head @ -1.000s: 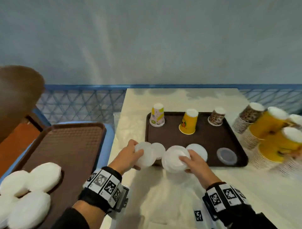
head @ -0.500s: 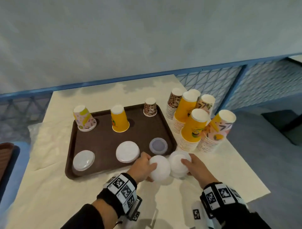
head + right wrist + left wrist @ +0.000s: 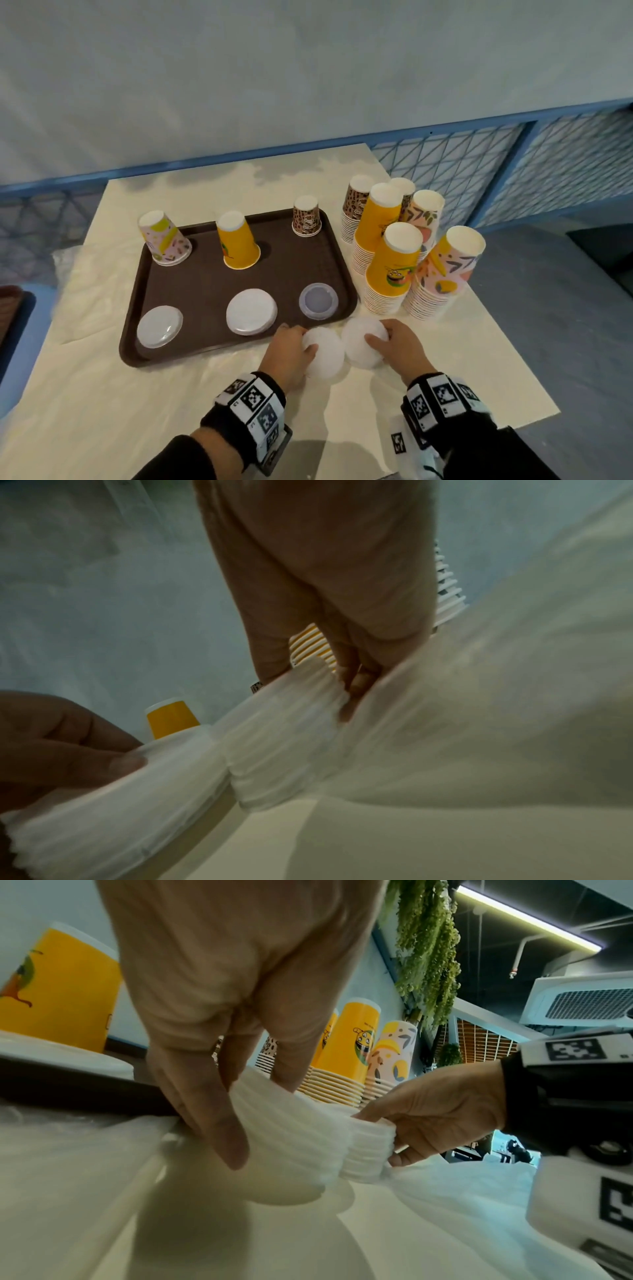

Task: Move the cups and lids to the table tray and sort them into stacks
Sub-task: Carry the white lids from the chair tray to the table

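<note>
Head view, tray (image 3: pixel 342 274): brown, on table (image 3: pixel 102 428); three inverted cups along far edge, three lids along near edge
Head view, cup stacks (image 3: pixel 394 274): inverted, on table just right of tray
Head view, left hand (image 3: pixel 287 356): fingers curled round left lid stack (image 3: pixel 325 356), at tray's near right corner
Head view, right hand (image 3: pixel 397 346): grips right lid stack (image 3: pixel 359 346), touching left one
Left wrist view: fingers (image 3: pixel 226 1139) clamped on ribbed stack edge
Right wrist view: fingertips (image 3: pixel 346 710) pinching stack rim
</note>
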